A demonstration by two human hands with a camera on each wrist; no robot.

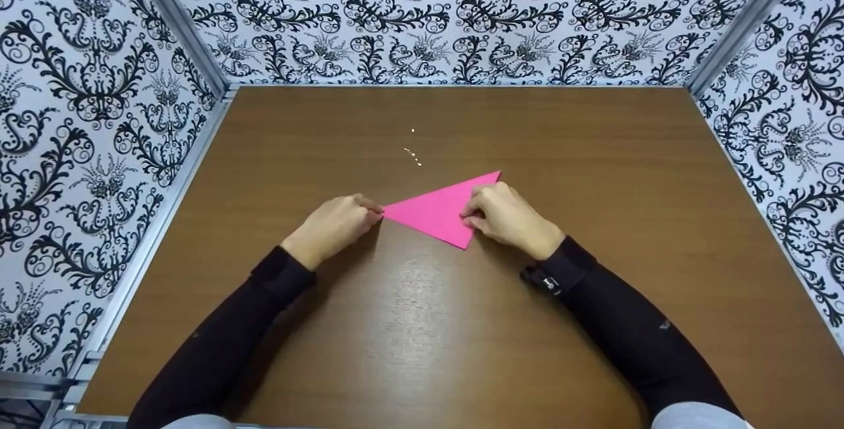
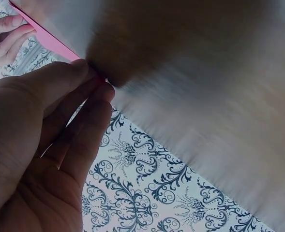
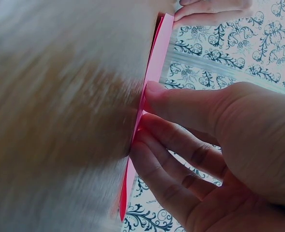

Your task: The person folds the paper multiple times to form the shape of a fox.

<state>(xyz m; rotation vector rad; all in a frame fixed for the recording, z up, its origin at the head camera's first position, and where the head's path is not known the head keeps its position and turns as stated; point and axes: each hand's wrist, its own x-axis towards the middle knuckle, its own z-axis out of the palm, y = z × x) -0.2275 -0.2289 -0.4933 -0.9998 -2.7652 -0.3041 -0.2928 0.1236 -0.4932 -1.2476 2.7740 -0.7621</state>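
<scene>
Obstr.: pink paper (image 1: 427, 213) spanning gap btwn L hand (image 1: 335, 228) & R hand (image 1: 509, 217); dk sleeves (image 1: 221, 333); patterned walls (image 1: 409, 14) L, R, back. Passable: tabletop (image 1: 606, 152) btwn sleeves, beyond paper, twd side walls.

Right hand (image 3: 248, 140): thumb and fingertips touch folded pink paper (image 3: 157, 58); left hand (image 3: 215, 7) at paper's top end.
</scene>
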